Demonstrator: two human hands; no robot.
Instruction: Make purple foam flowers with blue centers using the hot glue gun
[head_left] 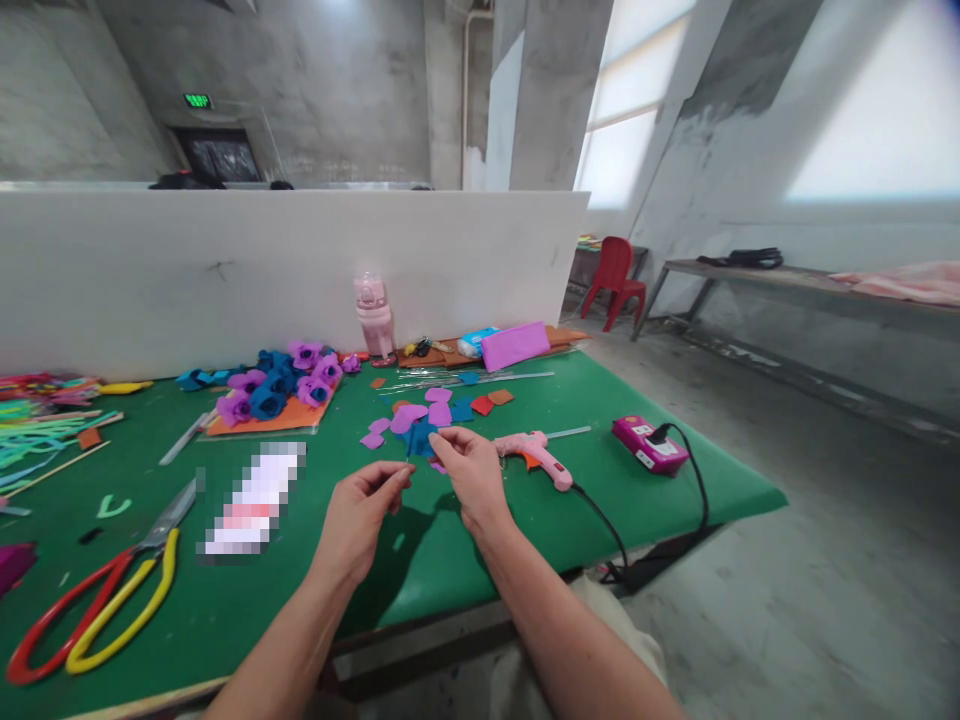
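Note:
My left hand [352, 520] is closed in a pinch over the green table, with something thin at its fingertips that I cannot make out. Close by on the right, my right hand [476, 475] has thumb and finger pressed together at the edge of a blue craft piece [417, 438]. Loose purple petal pieces [408, 417] lie just beyond both hands, among blue, red and brown ones. A pink hot glue gun [536, 450] lies beside my right hand, its cord trailing off the front edge.
Large scissors [124, 590] with red and yellow handles lie at left, near a blurred-out rectangle. Purple and blue flowers [281, 385] rest on an orange sheet. A pink bottle [373, 320] stands against the white partition [285, 260]. A magenta power socket [649, 445] sits at right.

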